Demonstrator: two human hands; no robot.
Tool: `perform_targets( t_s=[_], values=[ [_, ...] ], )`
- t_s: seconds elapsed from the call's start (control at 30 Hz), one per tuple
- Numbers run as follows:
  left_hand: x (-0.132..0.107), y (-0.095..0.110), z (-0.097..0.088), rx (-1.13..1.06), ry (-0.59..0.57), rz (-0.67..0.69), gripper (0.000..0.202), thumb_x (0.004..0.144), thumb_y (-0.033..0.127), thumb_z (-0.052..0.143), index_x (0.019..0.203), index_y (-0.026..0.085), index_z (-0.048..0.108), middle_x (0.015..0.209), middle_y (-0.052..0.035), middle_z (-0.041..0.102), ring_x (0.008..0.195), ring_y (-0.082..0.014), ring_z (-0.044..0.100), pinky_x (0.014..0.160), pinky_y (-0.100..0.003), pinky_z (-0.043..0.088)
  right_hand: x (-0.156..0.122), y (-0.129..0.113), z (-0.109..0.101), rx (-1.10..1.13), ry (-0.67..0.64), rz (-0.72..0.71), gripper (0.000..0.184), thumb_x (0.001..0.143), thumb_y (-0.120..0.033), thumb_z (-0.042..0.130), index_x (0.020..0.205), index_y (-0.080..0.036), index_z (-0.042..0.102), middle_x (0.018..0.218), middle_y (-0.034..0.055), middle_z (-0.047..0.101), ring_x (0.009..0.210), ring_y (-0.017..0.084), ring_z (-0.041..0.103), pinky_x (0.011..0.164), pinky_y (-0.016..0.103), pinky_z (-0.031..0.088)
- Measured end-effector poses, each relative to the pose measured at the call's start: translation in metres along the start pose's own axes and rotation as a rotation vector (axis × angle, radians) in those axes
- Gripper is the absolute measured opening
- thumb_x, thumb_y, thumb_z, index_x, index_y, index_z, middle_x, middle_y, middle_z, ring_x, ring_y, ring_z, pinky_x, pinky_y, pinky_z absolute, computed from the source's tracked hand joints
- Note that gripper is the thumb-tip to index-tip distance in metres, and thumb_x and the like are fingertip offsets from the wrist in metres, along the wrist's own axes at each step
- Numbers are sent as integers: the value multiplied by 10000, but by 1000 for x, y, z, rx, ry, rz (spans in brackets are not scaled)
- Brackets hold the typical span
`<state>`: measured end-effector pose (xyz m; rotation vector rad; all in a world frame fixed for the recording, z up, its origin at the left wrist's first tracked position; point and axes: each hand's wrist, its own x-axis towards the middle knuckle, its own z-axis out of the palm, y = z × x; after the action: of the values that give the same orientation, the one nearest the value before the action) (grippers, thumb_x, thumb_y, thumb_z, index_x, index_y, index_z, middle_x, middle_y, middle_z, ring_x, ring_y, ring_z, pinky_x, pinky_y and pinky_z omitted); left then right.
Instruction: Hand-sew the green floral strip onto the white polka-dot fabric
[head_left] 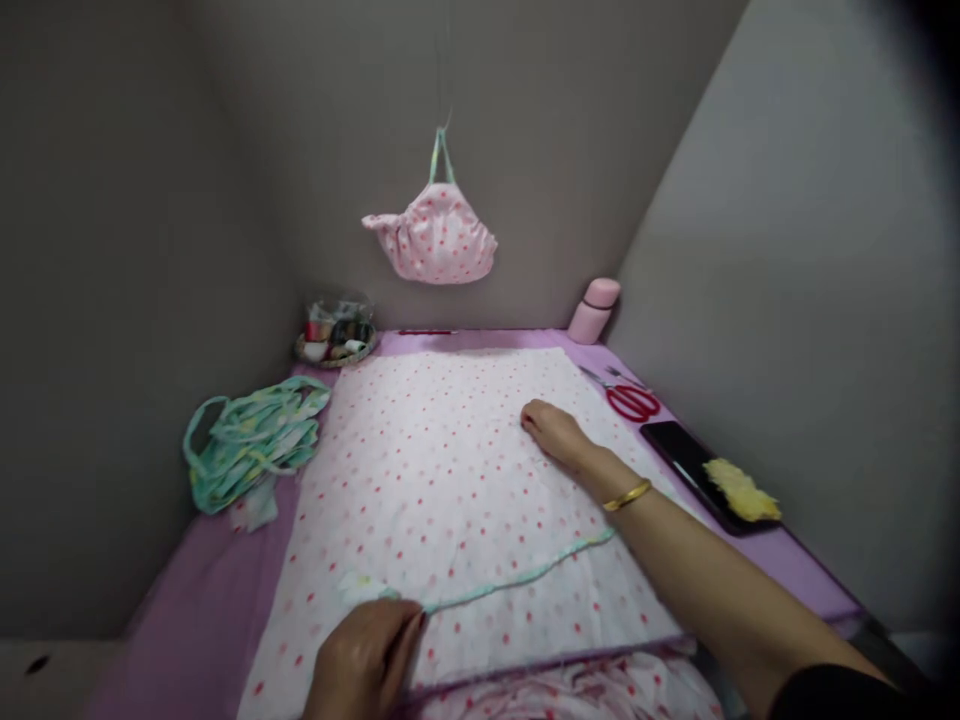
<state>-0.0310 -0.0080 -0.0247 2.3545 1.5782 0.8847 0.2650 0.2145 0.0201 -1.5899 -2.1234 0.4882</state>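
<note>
A white fabric with red dots [442, 470] lies spread over the purple table [202, 600]. My left hand [367, 660] is near the front edge, fingers pinched on one end of a thin mint-green strip [517, 578] that runs across the fabric toward my right forearm. My right hand [553, 430] rests on the fabric farther back, fingers curled down against the cloth with nothing in them. A gold bangle [627, 495] is on that wrist.
A pile of mint-green bias tape [251, 440] lies at the left. A basket of sewing bits [336, 335] and a pink bottle [594, 310] stand at the back. Red scissors [631, 400], a black phone [686, 455] and a yellow scrap [742, 490] lie at the right. A pink dotted pouch [435, 240] hangs on the wall.
</note>
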Motion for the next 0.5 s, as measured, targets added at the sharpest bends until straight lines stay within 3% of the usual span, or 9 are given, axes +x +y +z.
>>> perform_targets(
  t_s=[0.17,0.2,0.27,0.33,0.4,0.5],
  values=[
    [12,17,-10,-13,-193,-168,257,904,266,425,798,215,653,732,-35,705,697,-174,666,634,-240,504,-38,-56,1,318,139,85,127,910,-263,289,914,-202,401,786,25,586,561,117,500,551,231,403],
    [13,19,-11,-13,-206,-190,263,903,265,418,799,214,654,727,-37,703,693,-174,663,628,-239,499,-53,-72,5,407,127,88,139,916,-286,268,924,-210,384,742,3,574,511,106,482,503,213,390],
    [15,22,-11,-21,-219,-226,264,898,265,416,818,214,662,741,-41,708,702,-176,664,626,-235,495,-88,-102,20,803,11,131,136,901,-347,343,900,-220,392,633,-38,521,450,97,443,445,195,353],
    [15,24,-11,-32,-212,-249,264,894,266,418,833,213,670,769,-48,718,720,-177,669,641,-236,498,-123,-124,40,999,-123,173,178,896,-388,390,953,-222,425,592,-57,472,458,100,433,444,192,350],
    [14,25,-11,-42,-197,-259,271,893,266,415,838,210,674,790,-53,726,733,-180,675,661,-246,504,-151,-133,59,1025,-214,198,196,897,-391,395,944,-216,469,591,-52,454,468,102,434,451,200,352],
    [13,25,-10,-50,-180,-270,272,889,266,418,846,209,680,807,-53,733,749,-190,682,676,-270,513,-176,-130,74,805,-254,129,170,901,-331,381,839,-213,487,630,-18,507,516,120,478,485,226,359]
  ],
)
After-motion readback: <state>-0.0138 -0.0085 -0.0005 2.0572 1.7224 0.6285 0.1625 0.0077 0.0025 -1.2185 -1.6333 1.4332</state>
